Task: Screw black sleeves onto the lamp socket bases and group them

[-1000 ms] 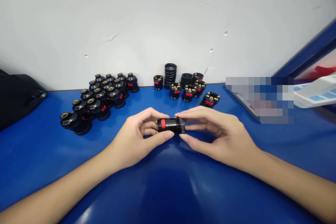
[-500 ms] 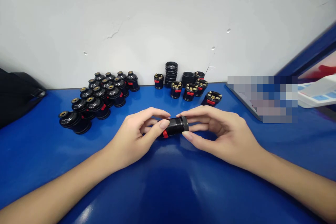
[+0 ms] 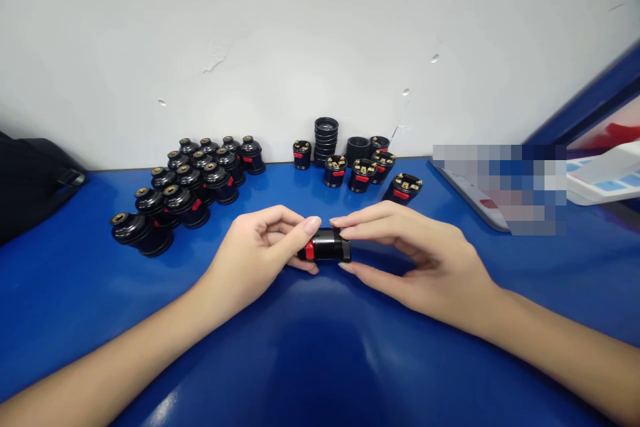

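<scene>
A black lamp socket body (image 3: 326, 245) with a red switch key lies sideways between my hands, just over the table. My left hand (image 3: 267, 240) is closed around its left end, thumb on top and fingers beneath. At the other end, my right hand (image 3: 415, 247) has its fingertips and thumb about the ribbed ring (image 3: 346, 250), gripping it from above and below. The inside of the socket is hidden.
Finished-looking black sockets with brass tops (image 3: 187, 205) stand in rows at left. Open socket bodies with brass contacts (image 3: 363, 175) and a stack of black rings (image 3: 327, 140) stand by the wall. A black bag (image 3: 35, 180) is far left; a white tray (image 3: 595, 190) sits right.
The socket body has turned so its red key faces me more, and has shifted slightly left. My left thumb moved up on it; my right fingers have shifted around the ring.
</scene>
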A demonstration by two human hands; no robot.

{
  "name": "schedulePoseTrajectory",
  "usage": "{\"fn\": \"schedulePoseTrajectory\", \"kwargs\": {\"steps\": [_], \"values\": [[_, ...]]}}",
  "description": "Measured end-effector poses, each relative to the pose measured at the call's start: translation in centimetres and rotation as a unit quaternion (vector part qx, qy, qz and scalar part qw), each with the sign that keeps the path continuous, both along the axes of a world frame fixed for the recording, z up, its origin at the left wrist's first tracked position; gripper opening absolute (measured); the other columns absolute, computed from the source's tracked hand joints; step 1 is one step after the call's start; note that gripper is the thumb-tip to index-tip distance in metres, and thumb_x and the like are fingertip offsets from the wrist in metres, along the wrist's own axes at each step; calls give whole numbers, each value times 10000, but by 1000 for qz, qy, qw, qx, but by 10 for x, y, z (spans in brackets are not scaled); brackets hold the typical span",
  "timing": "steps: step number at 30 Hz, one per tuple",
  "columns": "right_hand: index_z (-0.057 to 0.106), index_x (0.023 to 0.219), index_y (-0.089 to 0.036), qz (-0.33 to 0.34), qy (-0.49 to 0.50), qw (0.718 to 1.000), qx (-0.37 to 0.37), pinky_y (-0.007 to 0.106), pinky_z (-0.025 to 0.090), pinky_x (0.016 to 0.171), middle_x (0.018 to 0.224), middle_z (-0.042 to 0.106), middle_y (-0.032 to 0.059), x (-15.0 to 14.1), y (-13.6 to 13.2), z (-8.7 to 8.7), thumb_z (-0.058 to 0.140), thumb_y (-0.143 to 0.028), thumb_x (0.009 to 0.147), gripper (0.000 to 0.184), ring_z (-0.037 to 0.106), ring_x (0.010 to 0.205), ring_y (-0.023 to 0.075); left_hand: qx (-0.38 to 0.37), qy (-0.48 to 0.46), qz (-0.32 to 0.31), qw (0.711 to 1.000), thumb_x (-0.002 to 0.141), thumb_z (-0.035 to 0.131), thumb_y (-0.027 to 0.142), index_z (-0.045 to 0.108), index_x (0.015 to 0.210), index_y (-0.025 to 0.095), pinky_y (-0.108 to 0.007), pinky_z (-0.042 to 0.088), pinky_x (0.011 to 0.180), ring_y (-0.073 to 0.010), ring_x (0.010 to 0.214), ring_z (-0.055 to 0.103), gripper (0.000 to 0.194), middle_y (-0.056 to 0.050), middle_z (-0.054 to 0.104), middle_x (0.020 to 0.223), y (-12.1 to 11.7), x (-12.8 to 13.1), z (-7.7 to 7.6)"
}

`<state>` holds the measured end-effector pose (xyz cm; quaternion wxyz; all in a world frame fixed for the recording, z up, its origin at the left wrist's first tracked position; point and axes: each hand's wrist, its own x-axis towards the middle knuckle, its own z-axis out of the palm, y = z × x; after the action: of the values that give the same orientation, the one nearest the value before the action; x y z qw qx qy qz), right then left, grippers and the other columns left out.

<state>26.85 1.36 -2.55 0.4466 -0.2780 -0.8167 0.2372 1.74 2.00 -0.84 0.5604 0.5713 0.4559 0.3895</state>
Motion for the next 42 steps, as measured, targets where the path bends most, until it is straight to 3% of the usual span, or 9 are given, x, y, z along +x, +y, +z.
{"fn": "schedulePoseTrajectory", "kwargs": {"steps": [5, 8, 12, 15, 20, 23, 28, 36, 42], "values": [[779, 1301, -322, 6, 39, 996, -75, 486, 726, 1038, 1294, 800, 63, -2, -1, -1, 850, -151, 941, 405, 819, 1169, 282, 58, -13, -7, 998, 858, 944, 386, 785, 995, 172, -169, 675, 724, -131, 750, 814, 300, -11, 818, 846, -1, -2, -3], [788, 1274, -267, 7, 75, 989, -129, 458, 733, 1016, 1237, 813, 69, -4, 0, 0, 857, -169, 937, 357, 847, 1119, 272, 161, 1, -11, 987, 870, 933, 289, 772, 1044, 190, -212, 690, 846, -140, 888, 806, 257, -19, 800, 971, -2, -5, -7], [803, 1204, -209, -5, 86, 982, -170, 338, 753, 915, 1103, 874, 57, -5, 0, 3, 895, -213, 907, 311, 893, 918, 229, 406, 121, -33, 905, 898, 907, 196, 754, 1136, 211, -299, 672, 984, -177, 1052, 769, 283, -48, 754, 1103, -3, -10, -11], [808, 1157, -198, -12, 93, 975, -203, 286, 754, 858, 1022, 895, 48, -5, 0, 6, 918, -250, 890, 294, 897, 844, 218, 492, 197, -21, 848, 925, 855, 109, 712, 1215, 211, -301, 658, 992, -180, 1092, 745, 339, -65, 729, 1144, -2, -10, -13], [813, 1142, -202, -17, 114, 964, -240, 256, 747, 850, 997, 901, 47, -6, 0, 7, 929, -261, 884, 289, 899, 871, 225, 477, 197, -19, 856, 904, 899, 208, 705, 1282, 199, -330, 662, 1028, -210, 1194, 730, 425, -103, 683, 1295, 3, -10, -15], [816, 1142, -210, -13, 124, 962, -245, 260, 746, 861, 1022, 901, 47, -6, 1, 7, 937, -249, 876, 295, 899, 883, 226, 477, 217, -33, 851, 905, 906, 252, 727, 1261, 200, -311, 623, 1058, -187, 1147, 744, 402, -77, 742, 1258, 4, -11, -14], [817, 1150, -211, -10, 135, 961, -240, 282, 748, 879, 1060, 898, 57, -5, 1, 6, 941, -230, 873, 303, 898, 901, 232, 415, 233, -57, 878, 930, 889, 339, 705, 1335, 246, -250, 593, 958, -157, 1033, 772, 455, -2, 822, 1184, 3, -11, -11], [813, 1182, -237, 27, 141, 963, -228, 263, 721, 959, 1089, 885, 19, -6, 0, 4, 932, -182, 885, 325, 883, 996, 197, 352, 203, -58, 912, 1174, 490, 316, 741, 1322, 257, -236, 577, 947, -131, 1037, 764, 297, 0, 819, 1180, -4, -8, -6], [812, 1161, -226, 16, 131, 963, -235, 246, 729, 913, 1055, 889, 24, -6, 2, 5, 929, -200, 886, 300, 890, 943, 196, 372, 146, -57, 915, 1057, 724, 257, 705, 1333, 236, -299, 610, 905, -167, 997, 738, 278, -40, 747, 1110, -1, -10, -13]]}}
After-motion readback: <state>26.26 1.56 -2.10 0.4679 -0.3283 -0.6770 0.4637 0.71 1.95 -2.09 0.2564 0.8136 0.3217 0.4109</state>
